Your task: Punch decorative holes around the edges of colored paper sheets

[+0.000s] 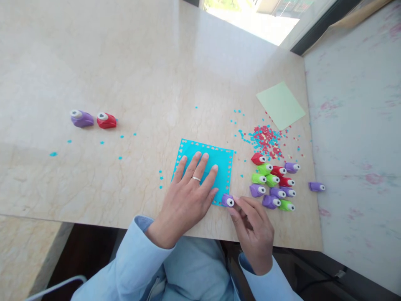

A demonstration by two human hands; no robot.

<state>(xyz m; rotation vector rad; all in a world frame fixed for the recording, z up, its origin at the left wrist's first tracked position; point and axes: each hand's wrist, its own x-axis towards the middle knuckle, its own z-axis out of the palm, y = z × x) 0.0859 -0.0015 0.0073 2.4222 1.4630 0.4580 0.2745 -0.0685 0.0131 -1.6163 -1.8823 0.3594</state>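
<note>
- Two hands are at work on the near edge of the surface (125, 62); I see my left hand (188, 196) lying flat, fingers spread, pressing on the blue sheet (219, 167), its grip released and holding nothing.
- My right hand (253, 234) has its grip closed on a purple punch (228, 200), pinched at the fingertips and set on the sheet's near right corner; the fingers cover the punch's back end, so I cannot tell how far the paper sits inside it.
- Punched holes run along the sheet's far, right and near edges; my left hand hides much of its left half.
- Just right of the sheet is a cluster of punches (274, 184), red, green and purple, packed close and touching; one more purple one (316, 187) lies apart near the right edge.
- Beyond the cluster lies a scatter of confetti (266, 140), red and blue, too small to make out shapes.
- A green sheet (280, 104) lies farther back, right.
- Far left, a purple punch (81, 118) and a red punch (106, 120) sit side by side, with blue flecks scattered near them.
- No containers are in view.
- Bright window glare washes out the top edge; a pale, pink-stained board (360, 146) adjoins the right side.
</note>
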